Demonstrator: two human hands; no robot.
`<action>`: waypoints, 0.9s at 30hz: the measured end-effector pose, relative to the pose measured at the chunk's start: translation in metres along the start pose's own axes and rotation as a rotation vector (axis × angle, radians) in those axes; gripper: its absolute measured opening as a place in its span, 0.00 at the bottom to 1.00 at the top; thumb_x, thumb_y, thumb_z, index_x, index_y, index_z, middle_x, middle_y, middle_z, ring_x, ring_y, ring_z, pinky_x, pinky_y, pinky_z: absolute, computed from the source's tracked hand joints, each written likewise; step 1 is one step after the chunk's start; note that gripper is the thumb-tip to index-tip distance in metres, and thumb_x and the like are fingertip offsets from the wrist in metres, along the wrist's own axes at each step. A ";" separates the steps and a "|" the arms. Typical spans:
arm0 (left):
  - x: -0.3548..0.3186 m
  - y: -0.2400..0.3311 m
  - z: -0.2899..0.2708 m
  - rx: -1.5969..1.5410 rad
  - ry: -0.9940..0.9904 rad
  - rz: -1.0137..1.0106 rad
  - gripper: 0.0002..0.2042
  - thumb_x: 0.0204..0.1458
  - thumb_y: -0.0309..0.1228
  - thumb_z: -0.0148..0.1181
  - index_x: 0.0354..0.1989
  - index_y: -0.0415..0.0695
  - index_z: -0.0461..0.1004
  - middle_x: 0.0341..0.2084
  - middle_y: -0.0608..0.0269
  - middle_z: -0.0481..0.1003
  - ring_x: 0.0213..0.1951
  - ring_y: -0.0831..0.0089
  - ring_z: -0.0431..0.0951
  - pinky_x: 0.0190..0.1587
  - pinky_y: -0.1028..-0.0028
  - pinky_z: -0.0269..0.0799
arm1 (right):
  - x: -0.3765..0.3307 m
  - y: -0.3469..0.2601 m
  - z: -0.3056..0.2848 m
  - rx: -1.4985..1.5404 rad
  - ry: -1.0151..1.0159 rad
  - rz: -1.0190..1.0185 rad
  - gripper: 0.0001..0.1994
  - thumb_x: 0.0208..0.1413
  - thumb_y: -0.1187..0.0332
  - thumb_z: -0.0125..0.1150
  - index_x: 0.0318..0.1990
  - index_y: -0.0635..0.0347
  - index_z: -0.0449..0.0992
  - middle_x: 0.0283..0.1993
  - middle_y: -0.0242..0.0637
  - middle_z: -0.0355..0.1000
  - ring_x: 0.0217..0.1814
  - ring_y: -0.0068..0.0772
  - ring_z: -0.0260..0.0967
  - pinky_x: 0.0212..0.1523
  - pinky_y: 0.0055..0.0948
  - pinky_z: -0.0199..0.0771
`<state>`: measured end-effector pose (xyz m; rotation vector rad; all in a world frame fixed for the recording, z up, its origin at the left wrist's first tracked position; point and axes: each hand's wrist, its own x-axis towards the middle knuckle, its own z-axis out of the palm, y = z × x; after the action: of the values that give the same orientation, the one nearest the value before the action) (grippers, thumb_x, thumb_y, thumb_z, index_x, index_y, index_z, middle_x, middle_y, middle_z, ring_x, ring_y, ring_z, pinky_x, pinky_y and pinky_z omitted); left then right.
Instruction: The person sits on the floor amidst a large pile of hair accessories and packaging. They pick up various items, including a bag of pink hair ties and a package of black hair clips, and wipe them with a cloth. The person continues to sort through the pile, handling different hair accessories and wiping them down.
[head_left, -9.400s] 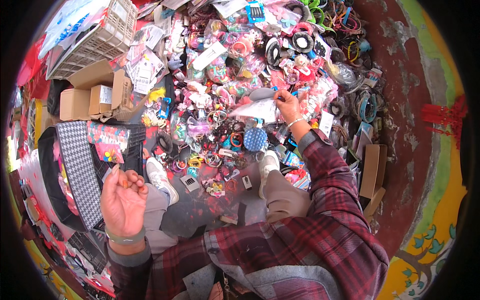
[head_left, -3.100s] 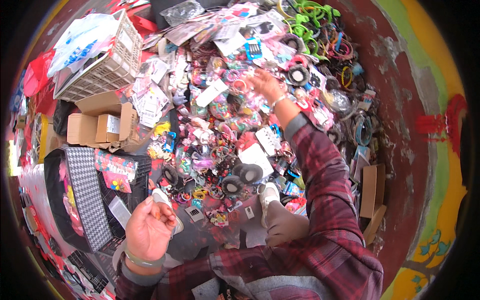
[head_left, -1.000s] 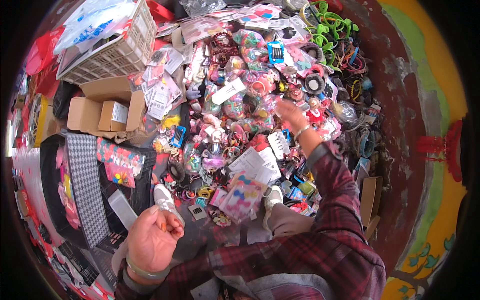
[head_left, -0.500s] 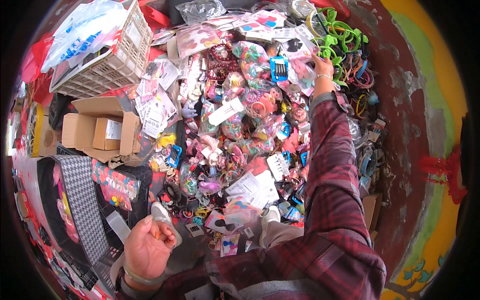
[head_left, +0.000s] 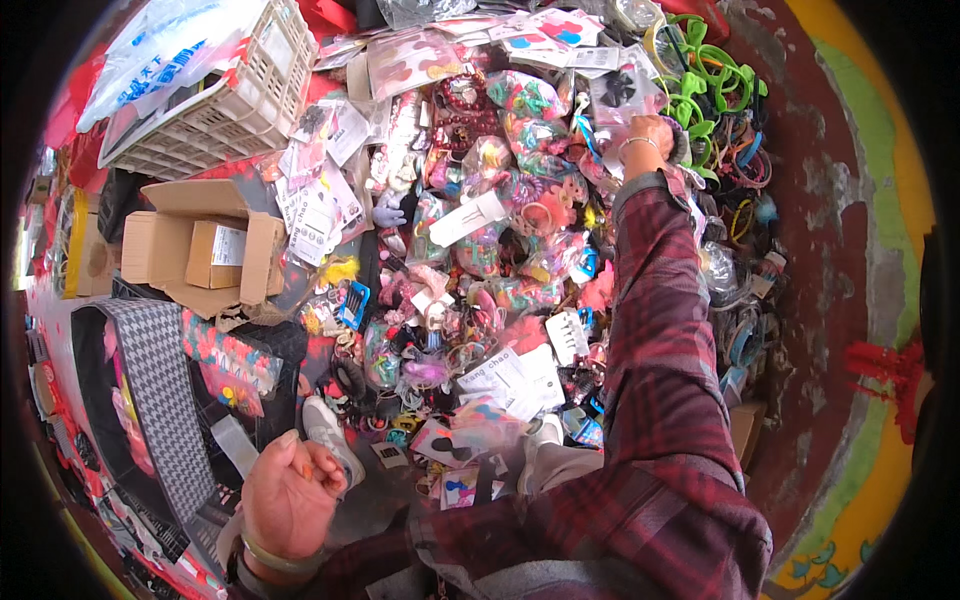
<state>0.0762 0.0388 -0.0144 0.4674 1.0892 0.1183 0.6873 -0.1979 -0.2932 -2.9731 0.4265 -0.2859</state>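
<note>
My right hand (head_left: 650,135) reaches into the far right of a large heap of hair accessories (head_left: 545,210). Its fingers are bent down and closed, and what they hold is hidden. A dark round hair tie (head_left: 678,143) sits against the hand's right side, and bright green headbands (head_left: 715,75) lie just beyond. Left of the fingers, a narrow blue piece (head_left: 583,122) stands tilted among clear bags. My left hand (head_left: 293,495) hovers low at the left, palm up, fingers loosely curled, thumb apart. Small orange-red spots show at its fingertips; I see nothing held in it.
A white plastic crate (head_left: 235,115) with bags stands at the far left. Nearer are an open cardboard box (head_left: 160,245) and a black-and-white patterned case (head_left: 165,390). My shoe (head_left: 330,440) is by the heap's near edge. A worn dark red wall (head_left: 815,280) borders the right.
My right hand has drawn slightly back from the green headbands. The blue card of black clips no longer lies face up left of it. My left hand stays nearly in place.
</note>
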 end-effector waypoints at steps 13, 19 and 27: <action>-0.016 -0.016 -0.001 0.062 -0.055 -0.041 0.15 0.54 0.35 0.44 0.16 0.43 0.62 0.20 0.60 0.69 0.26 0.70 0.69 0.31 0.72 0.65 | -0.094 0.008 -0.039 0.329 -0.092 -0.222 0.06 0.46 0.69 0.54 0.31 0.58 0.73 0.26 0.38 0.72 0.30 0.32 0.71 0.29 0.32 0.71; -0.032 -0.023 -0.013 0.074 -0.055 -0.015 0.15 0.54 0.36 0.44 0.16 0.43 0.62 0.20 0.60 0.68 0.26 0.70 0.68 0.31 0.72 0.64 | -0.177 0.020 -0.131 0.845 -0.399 -0.059 0.08 0.48 0.66 0.57 0.34 0.60 0.73 0.25 0.35 0.71 0.24 0.24 0.66 0.26 0.27 0.66; -0.049 -0.029 -0.027 0.097 -0.103 -0.021 0.16 0.54 0.36 0.44 0.16 0.43 0.62 0.20 0.60 0.68 0.27 0.69 0.68 0.31 0.72 0.64 | -0.302 0.110 -0.130 1.088 -0.801 -0.345 0.08 0.48 0.72 0.55 0.36 0.63 0.73 0.27 0.26 0.70 0.26 0.16 0.61 0.27 0.22 0.63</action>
<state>0.0258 0.0053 0.0039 0.5435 1.0015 0.0223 0.3466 -0.2278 -0.2340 -1.8254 -0.2770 0.4908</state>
